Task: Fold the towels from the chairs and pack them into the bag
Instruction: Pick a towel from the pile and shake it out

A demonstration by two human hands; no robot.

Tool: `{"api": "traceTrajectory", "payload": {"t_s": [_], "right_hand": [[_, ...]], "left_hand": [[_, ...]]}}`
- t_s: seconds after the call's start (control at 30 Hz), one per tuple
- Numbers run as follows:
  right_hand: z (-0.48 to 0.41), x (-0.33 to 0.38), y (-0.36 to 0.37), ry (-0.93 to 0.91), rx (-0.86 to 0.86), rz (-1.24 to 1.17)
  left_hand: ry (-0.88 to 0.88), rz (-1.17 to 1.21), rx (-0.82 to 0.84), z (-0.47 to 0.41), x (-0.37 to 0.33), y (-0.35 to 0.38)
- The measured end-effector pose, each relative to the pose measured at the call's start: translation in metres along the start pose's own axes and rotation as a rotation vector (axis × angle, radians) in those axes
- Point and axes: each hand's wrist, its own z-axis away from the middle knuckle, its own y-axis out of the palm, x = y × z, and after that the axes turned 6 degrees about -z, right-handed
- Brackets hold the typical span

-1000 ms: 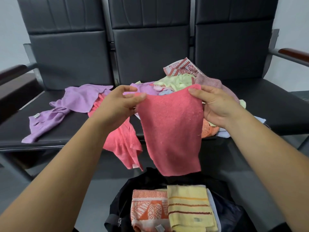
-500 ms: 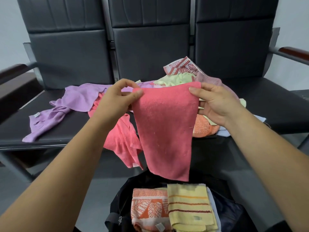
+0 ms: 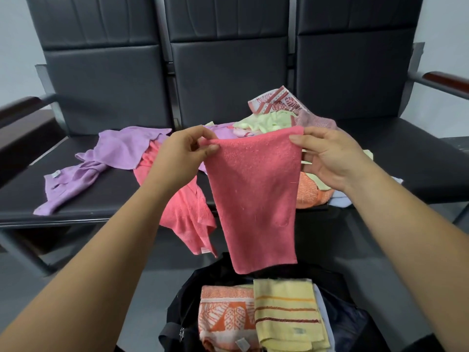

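Left hand (image 3: 182, 154) and right hand (image 3: 328, 158) pinch pink towel (image 3: 256, 199) top corners; bag (image 3: 179, 309) at 6 o'clock; yellow towel tag (image 3: 299, 331) unreadable.

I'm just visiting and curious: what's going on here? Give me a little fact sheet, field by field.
Held: pink towel, hanging above the bag
Left hand: pinches its top left corner
Right hand: pinches its top right corner
Bag: black, open, on the floor
Inside bag: folded orange patterned towel and yellow striped towel, side by side
On chairs: purple towel, second pink towel drooping over the seat edge, mixed towel pile
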Motion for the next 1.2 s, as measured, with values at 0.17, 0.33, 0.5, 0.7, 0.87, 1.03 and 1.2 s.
{"api": "traceTrajectory", "payload": {"t_s": [0.17, 0.33, 0.5, 0.7, 0.87, 1.03, 1.2], "right_hand": [[0.001, -0.001, 0.002, 0.007, -0.006, -0.038], [0.000, -0.001, 0.002, 0.005, 0.097, -0.333], [-0.004, -0.005, -0.001, -0.086, -0.033, -0.111], [0.000, -0.008, 0.003, -0.274, -0.041, 0.037], [0.020, -0.008, 0.030, -0.255, 0.337, 0.288], [0.023, -0.021, 0.048, -0.242, 0.283, 0.303], [0.010, -0.011, 0.042, -0.241, 0.077, -0.064]], "left_hand": [[-0.054, 0.212, -0.006, 0.001, -0.002, -0.002], [-0.087, 0.364, -0.032, 0.002, -0.002, -0.007], [-0.035, 0.144, -0.014, 0.001, 0.003, -0.007], [0.048, 0.173, -0.047, 0.003, -0.004, -0.001], [0.094, 0.314, 0.146, 0.011, -0.029, 0.006], [0.051, 0.381, 0.110, 0.012, -0.033, 0.016], [-0.148, 0.410, 0.497, 0.018, -0.020, 0.015]]}}
